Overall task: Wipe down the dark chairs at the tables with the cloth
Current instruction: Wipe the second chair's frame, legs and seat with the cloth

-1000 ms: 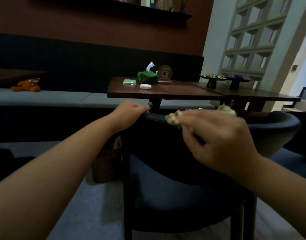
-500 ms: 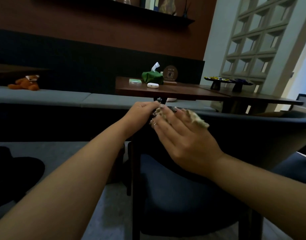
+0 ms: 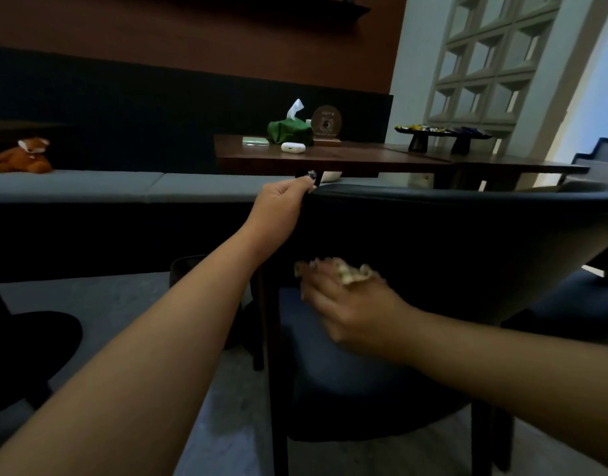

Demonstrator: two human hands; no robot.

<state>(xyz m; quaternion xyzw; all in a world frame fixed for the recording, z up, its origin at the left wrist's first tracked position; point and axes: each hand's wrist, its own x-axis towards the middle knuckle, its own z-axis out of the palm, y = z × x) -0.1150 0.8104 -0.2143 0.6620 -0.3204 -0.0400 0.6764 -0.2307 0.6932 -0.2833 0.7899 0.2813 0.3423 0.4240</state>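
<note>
The left hand (image 3: 282, 204) grips the top edge of the dark chair (image 3: 467, 235) at its left end, with the fingers curled over the rim. I think this hold is there to keep the chair from turning or sliding while the other hand rubs it. The right hand (image 3: 350, 300) is lower, against the outer face of the curved backrest, and it holds the cloth (image 3: 347, 271), a pale crumpled piece that shows above the knuckles. The fingers seem bent around the cloth and press it to the backrest, but the hand is a little blurred, so the exact finger position is hard to read. The blur suggests a wiping stroke in progress on the back of the chair.

The chair stands close to the wooden surface (image 3: 330, 159), with its open side turned toward it, so the person reaches the back from behind. This is probably why the backrest is wiped first; the seat (image 3: 347, 389) is partly below the arm and looks not yet touched, as far as I can judge.

On the surface stand a green tissue box (image 3: 290, 131), a small white case (image 3: 292, 147) and a round wooden plaque (image 3: 326, 123). Behind it runs a long grey bench (image 3: 124, 187), and an orange soft toy (image 3: 22, 156) lies on it, far to the left.
</note>
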